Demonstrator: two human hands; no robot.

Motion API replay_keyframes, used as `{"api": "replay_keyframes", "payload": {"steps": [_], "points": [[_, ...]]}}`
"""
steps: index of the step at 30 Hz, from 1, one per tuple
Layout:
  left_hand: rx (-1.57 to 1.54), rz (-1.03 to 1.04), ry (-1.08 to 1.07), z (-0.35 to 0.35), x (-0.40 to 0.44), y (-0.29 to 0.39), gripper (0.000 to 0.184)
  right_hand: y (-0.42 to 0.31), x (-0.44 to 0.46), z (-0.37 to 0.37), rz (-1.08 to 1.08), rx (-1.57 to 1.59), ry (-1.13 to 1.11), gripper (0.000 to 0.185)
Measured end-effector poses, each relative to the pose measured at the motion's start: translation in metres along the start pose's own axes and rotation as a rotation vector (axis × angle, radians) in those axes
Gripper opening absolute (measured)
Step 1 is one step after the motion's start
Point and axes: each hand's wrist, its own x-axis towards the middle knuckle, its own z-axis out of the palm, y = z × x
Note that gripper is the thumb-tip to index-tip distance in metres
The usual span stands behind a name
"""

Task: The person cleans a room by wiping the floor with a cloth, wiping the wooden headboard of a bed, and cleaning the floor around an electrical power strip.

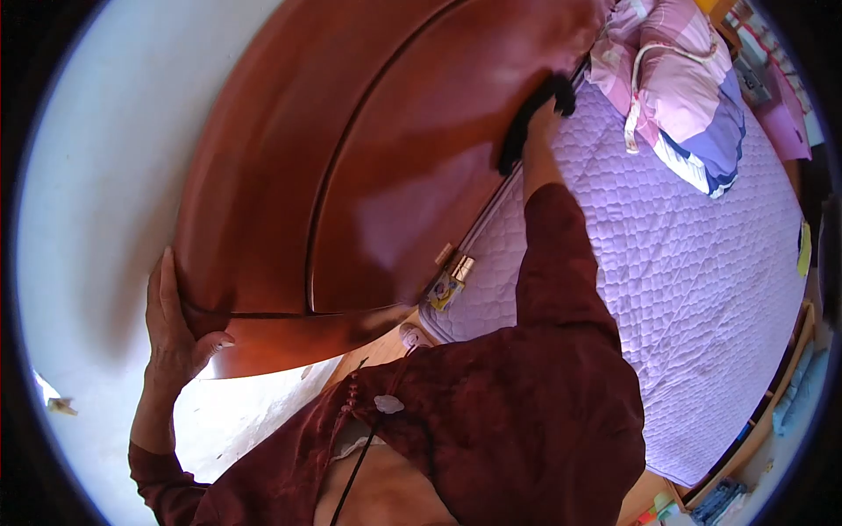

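Note:
A glossy reddish-brown wooden headboard [395, 167] with a dark curved groove fills the upper left of the head view. At its lower left corner, my left hand [178, 329] rests against the edge, fingers stretched out and thumb apart. My right arm reaches across to the headboard's lower border. There my right hand [542, 127] is closed on a black cloth [524, 131], which is pressed against the wood just above the mattress. Part of the cloth is hidden by the hand.
A bed with a lilac quilted cover [675, 289] lies to the right. Folded pink and purple bedding [680, 79] sits at its far end. A small yellow packet [445, 292] and a gold-coloured item [463, 267] are by the near mattress corner. A white wall [114, 175] stands at left.

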Motion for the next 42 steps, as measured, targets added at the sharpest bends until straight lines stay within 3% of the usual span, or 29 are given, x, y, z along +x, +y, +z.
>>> {"api": "replay_keyframes", "payload": {"steps": [5,9,11,13,14,16,17,18,19,21,22,24,26,28,29,31,32,35,37,38,39,41,42], "points": [[0.026,0.029,0.015,0.001,0.0,-0.002,0.117,0.098,-0.097,-0.053,0.423,-0.021,0.109,0.066],[-0.014,-0.01,0.01,0.006,-0.008,-0.01,0.125,0.095,-0.194,-0.073,0.81,0.046,0.154,0.074],[0.007,-0.018,0.02,0.005,-0.007,-0.008,0.124,0.068,-0.224,-0.066,0.839,0.075,0.148,0.077],[-0.006,-0.017,0.022,0.003,-0.005,-0.004,0.121,0.071,-0.229,-0.053,0.432,-0.1,-0.007,0.077],[-0.029,-0.012,0.018,-0.001,-0.004,-0.001,0.12,0.055,-0.233,-0.046,0.391,-0.022,0.033,0.064],[-0.057,-0.004,0.032,0.0,-0.004,0.0,0.119,-0.059,-0.263,-0.02,0.304,0.132,0.103,0.037],[-0.061,-0.002,0.047,0.002,-0.004,-0.001,0.12,-0.078,-0.269,-0.002,0.086,0.405,0.027,0.03],[-0.064,-0.002,0.058,0.004,-0.007,-0.003,0.12,-0.093,-0.271,0.008,-0.116,0.37,-0.154,0.032],[-0.055,0.01,0.067,0.005,-0.007,-0.004,0.121,-0.124,-0.285,0.023,-0.182,0.319,-0.225,0.042],[-0.04,0.036,0.068,0.006,-0.01,-0.008,0.122,-0.17,-0.33,0.052,-0.616,0.032,-0.264,0.06],[-0.035,0.073,0.088,0.007,-0.011,-0.01,0.122,-0.193,-0.351,0.062,-0.966,-0.11,-0.232,0.058],[-0.029,0.141,0.132,0.01,-0.013,-0.015,0.122,-0.238,-0.401,0.07,-1.006,0.042,-0.406,0.067],[-0.097,0.147,0.128,0.011,-0.016,-0.018,0.122,-0.242,-0.402,0.067,-1.355,0.047,-0.678,0.073],[-0.113,0.151,0.081,0.013,-0.02,-0.025,0.123,-0.232,-0.385,0.06,-1.626,-0.074,-0.722,0.08],[-0.11,0.174,0.127,0.014,-0.02,-0.025,0.123,-0.221,-0.365,0.059,-1.723,-0.2,-0.624,0.083],[-0.102,0.217,0.222,0.018,-0.018,-0.023,0.124,-0.2,-0.368,0.039,-1.229,-0.141,-0.572,0.075],[-0.098,0.222,0.232,0.021,-0.017,-0.024,0.125,-0.169,-0.346,0.038,-1.159,-0.147,-0.396,0.068],[-0.103,0.221,0.253,0.027,-0.019,-0.03,0.126,-0.084,-0.305,0.01,-0.603,-0.206,-0.043,0.061],[-0.128,0.21,0.259,0.03,-0.018,-0.032,0.123,-0.06,-0.315,-0.009,-0.39,0.063,-0.098,0.057],[-0.188,0.204,0.159,0.025,-0.017,-0.038,0.126,-0.047,-0.324,-0.019,-0.278,0.195,-0.123,0.055],[-0.247,0.198,0.055,0.016,-0.016,-0.047,0.128,-0.017,-0.335,-0.031,-0.239,0.121,-0.049,0.055],[-0.24,0.183,0.069,0.018,-0.016,-0.048,0.129,0.038,-0.348,-0.048,-0.175,-0.014,0.094,0.055],[-0.179,0.173,0.181,0.032,-0.018,-0.041,0.129,0.038,-0.375,-0.059,-0.025,-0.119,0.119,0.056]]}}
